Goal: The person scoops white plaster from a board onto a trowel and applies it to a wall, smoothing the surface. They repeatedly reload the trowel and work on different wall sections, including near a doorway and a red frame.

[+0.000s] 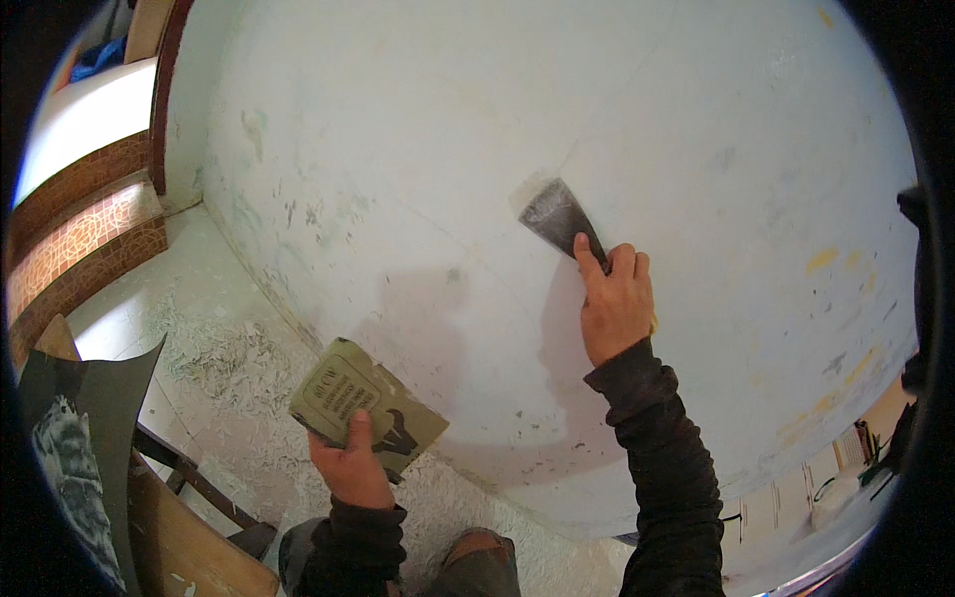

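Right hand (617,303) is wrapped tight round the handle of a putty knife (557,214), index finger up along it, blade flat against the white wall (398,129). Left hand (350,463) is pinching a folded sheet of sandpaper (363,398), thumb on top, held low near the wall's base. That wall's patchy, with scuffs, greenish marks and yellow spots off to the right. Floor (224,368) is covered in white scrapings. Brick-pattern step (85,244) at left, wooden chair (179,537) lower left.
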A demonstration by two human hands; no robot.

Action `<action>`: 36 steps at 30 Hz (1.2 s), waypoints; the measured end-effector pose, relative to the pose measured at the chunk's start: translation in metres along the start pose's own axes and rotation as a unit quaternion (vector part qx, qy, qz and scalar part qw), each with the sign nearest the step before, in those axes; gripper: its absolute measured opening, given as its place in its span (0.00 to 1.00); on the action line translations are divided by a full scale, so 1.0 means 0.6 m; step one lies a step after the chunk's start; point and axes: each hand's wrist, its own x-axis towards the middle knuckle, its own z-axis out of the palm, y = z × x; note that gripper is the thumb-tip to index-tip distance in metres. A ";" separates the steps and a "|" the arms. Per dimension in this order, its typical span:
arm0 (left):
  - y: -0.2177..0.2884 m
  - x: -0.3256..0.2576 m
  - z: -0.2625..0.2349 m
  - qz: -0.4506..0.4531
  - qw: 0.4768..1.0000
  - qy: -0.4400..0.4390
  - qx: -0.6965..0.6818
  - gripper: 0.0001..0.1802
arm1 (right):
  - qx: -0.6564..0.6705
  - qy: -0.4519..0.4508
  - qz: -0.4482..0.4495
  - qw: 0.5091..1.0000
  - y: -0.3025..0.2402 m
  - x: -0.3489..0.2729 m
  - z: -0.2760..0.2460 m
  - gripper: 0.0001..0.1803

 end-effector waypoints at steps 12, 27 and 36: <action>0.009 -0.013 0.003 -0.021 0.999 0.003 -0.043 0.21 | 0.105 -0.029 0.079 0.991 -0.055 -0.023 -0.049 0.20; 0.005 -0.004 -0.001 0.006 1.000 -0.001 -0.023 0.19 | 0.026 -0.097 0.087 0.991 -0.089 0.025 -0.029 0.24; 0.004 -0.006 -0.004 0.004 1.000 -0.004 -0.028 0.20 | 0.055 -0.122 0.112 0.985 -0.105 -0.013 -0.015 0.20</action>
